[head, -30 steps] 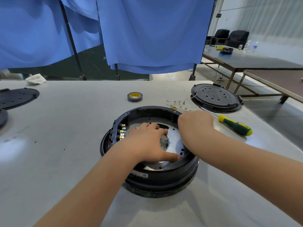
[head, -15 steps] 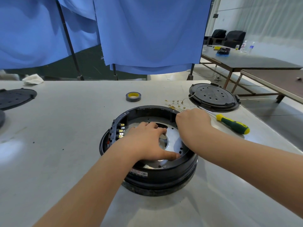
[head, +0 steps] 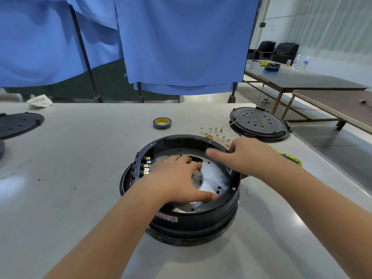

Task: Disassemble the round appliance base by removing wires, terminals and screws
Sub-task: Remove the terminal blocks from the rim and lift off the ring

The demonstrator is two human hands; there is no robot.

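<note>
Head view: round base (head: pixel 193 224) at lower centre of frame, flat on the table (head: pixel 70 178), open side up, axis vertical; no long axis, being round. Terminal block (head: pixel 146 166) with yellow tabs on the inner wall at the left side of the ring. Inside the ring: a bright metal plate (head: pixel 211 172) with a centre hole and small holes round it. Left hand (head: pixel 179 178) down inside the ring on the plate, fingers slightly spread and bent at the far edge of the centre hole, thumb stretched out to the lower right against the plate; whether anything is gripped, cannot tell. Right hand (head: pixel 243 156) over the ring's upper right rim, thumb extended leftward, fingers curled down over the outer rim; nothing small visibly pinched. Just beyond the ring, upper right: loose wires (head: pixel 215 132) with brass terminals on the table. Further right, a black cover (head: pixel 259 124), holed side up. Screwdriver (head: pixel 291 158) with green and yellow handle partly hidden behind the right forearm. Tape roll (head: pixel 162 123) at upper centre, lying flat. Another black disc (head: pixel 18 123) at left edge. Blue cloth (head: pixel 181 47) hanging across the top.
</note>
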